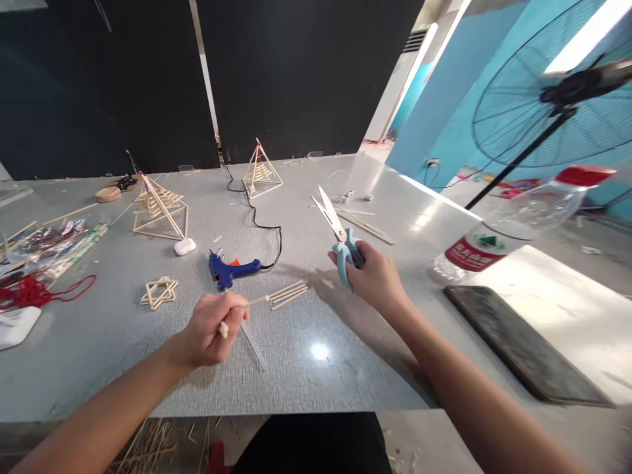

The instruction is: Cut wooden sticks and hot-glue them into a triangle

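My left hand (pixel 212 329) is closed around thin wooden sticks (pixel 257 301); one tip points right and pale ends show below the thumb. In my right hand (pixel 378 273) is a pair of scissors (pixel 342 234) with light blue handles, its blades slightly parted and pointing up and away. Several cut sticks (pixel 289 294) lie side by side on the table between my hands. A clear glue stick (pixel 253 345) lies just right of my left hand. Beyond that hand rests a blue hot glue gun (pixel 232 268), its black cord running back.
Two stick pyramids (pixel 160 207) (pixel 261 172) stand farther back, and a stick star (pixel 159 293) lies at left. Longer sticks (pixel 365 224) lie beyond the scissors. At right are a bottle (pixel 474 250), a phone (pixel 523 342) and a fan (pixel 567 99). Red cord (pixel 37 289) sits far left.
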Tool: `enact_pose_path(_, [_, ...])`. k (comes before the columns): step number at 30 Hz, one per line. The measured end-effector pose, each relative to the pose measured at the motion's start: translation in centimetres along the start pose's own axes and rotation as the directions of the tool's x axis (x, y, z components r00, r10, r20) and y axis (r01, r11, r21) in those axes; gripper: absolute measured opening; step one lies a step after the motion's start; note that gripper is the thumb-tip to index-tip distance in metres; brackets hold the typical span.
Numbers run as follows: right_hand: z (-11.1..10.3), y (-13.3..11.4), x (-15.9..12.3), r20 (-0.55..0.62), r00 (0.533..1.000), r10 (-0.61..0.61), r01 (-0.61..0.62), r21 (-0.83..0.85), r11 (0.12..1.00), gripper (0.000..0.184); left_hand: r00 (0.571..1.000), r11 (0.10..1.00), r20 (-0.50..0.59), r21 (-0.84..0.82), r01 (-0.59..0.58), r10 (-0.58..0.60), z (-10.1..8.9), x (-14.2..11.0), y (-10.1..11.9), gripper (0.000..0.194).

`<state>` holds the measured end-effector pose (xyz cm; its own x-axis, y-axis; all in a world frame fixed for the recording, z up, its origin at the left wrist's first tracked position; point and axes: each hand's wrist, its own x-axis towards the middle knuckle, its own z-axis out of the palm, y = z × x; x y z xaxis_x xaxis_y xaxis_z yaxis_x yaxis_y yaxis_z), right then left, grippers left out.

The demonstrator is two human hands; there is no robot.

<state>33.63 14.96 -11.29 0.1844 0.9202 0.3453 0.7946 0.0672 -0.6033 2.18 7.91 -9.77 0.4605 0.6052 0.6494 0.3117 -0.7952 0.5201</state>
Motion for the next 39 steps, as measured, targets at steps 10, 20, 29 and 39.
enact_pose_path(10, [0.3,2.4,1.6,0.08,0.995,0.061,-0.024,-0.396,0.918,0.02,0.792,0.622,0.305,-0.496,0.606,-0.528,1.0,0.8,0.4,0.04])
enact_pose_path(20, [0.5,2.6,1.8,0.091,0.995,0.031,0.003,-0.347,0.938,0.02,0.733,0.58,0.344,-0.454,0.677,-0.587,1.2,0.7,-0.1,0.041])
enact_pose_path(29, [0.1,2.2,2.1,0.013,0.999,-0.035,0.034,0.022,0.999,0.039,0.742,0.689,0.312,-0.279,0.669,-0.593,1.5,0.6,-0.3,0.045])
enact_pose_path(39, [2.0,-2.8,-2.5,0.551,0.63,-0.547,0.067,0.663,0.745,0.049,0.726,0.809,0.486,-0.063,0.584,-0.486,2.1,0.3,0.0,0.046])
